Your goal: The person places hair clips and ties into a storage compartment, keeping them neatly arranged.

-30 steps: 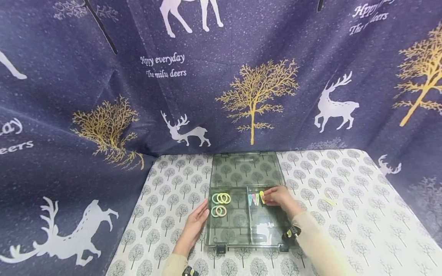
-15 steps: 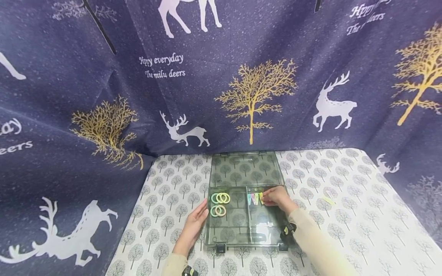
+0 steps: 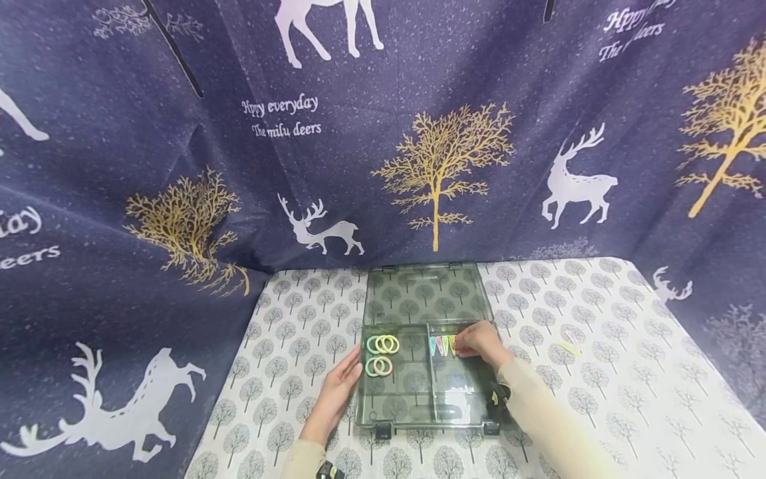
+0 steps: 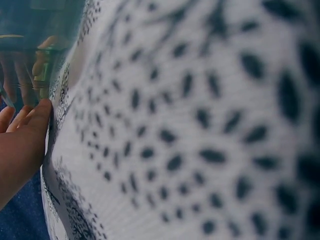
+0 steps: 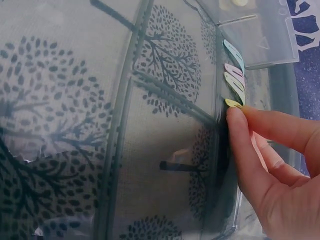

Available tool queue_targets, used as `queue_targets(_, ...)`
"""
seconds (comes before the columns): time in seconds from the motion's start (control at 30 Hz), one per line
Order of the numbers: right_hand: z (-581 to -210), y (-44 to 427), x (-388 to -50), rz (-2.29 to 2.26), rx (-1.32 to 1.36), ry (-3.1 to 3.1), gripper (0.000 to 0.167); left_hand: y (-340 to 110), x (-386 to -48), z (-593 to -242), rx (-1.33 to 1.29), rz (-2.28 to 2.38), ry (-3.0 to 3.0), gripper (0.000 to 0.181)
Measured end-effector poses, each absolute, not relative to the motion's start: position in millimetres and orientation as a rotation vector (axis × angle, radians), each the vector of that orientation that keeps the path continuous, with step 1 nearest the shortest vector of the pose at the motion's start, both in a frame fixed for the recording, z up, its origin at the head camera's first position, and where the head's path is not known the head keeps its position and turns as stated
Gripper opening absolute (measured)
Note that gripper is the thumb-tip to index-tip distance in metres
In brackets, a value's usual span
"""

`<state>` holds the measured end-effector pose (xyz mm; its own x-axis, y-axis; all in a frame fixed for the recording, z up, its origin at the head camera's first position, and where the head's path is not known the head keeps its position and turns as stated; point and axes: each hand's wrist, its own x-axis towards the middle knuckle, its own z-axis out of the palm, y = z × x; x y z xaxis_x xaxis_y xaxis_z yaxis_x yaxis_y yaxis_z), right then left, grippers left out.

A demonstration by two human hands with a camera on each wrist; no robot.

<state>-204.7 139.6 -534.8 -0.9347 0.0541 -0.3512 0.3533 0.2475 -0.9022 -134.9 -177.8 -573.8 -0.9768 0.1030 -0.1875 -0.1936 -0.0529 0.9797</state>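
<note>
A grey see-through divided box (image 3: 413,411) lies on the cloth with its lid (image 3: 426,291) folded back. In its upper right compartment stands a row of snap hair clips: blue (image 5: 234,52), pink (image 5: 233,70) and pale green (image 5: 235,84). My right hand (image 3: 482,341) pinches a yellow hair clip (image 5: 233,103) between thumb and forefinger at the row's right end; the fingertips hide part of it. My left hand (image 3: 337,389) rests its extended fingers (image 4: 37,116) against the box's left side. Coiled hair ties (image 3: 387,344) lie in the upper left compartments.
Right of the box, a yellow clip (image 3: 570,348) and a faint pale pink one (image 3: 573,334) lie on the tree-print tablecloth (image 3: 311,313). Behind the table hangs a dark blue curtain (image 3: 359,166) with deer and trees. Two black latches (image 3: 383,431) stick out at the box's front.
My right hand has shifted very slightly, bringing the yellow clip closer in line with the other clips. The left hand stays against the box.
</note>
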Motion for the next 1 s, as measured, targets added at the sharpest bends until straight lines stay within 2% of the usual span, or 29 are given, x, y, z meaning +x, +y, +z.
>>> queue_targets(0.5, -520.9, 152.2, -202.8, -1.789, 0.287, 2.170, 0.019, -178.4, -133.1, -574.1, -0.094, 2.131, 2.013, 0.054)
queue_targets(1.0, -495.8, 225.7, -196.7, -1.716, 0.024, 2.558, 0.038, -177.1, -133.7, -570.7, -0.115, 2.104, 2.044, 0.054)
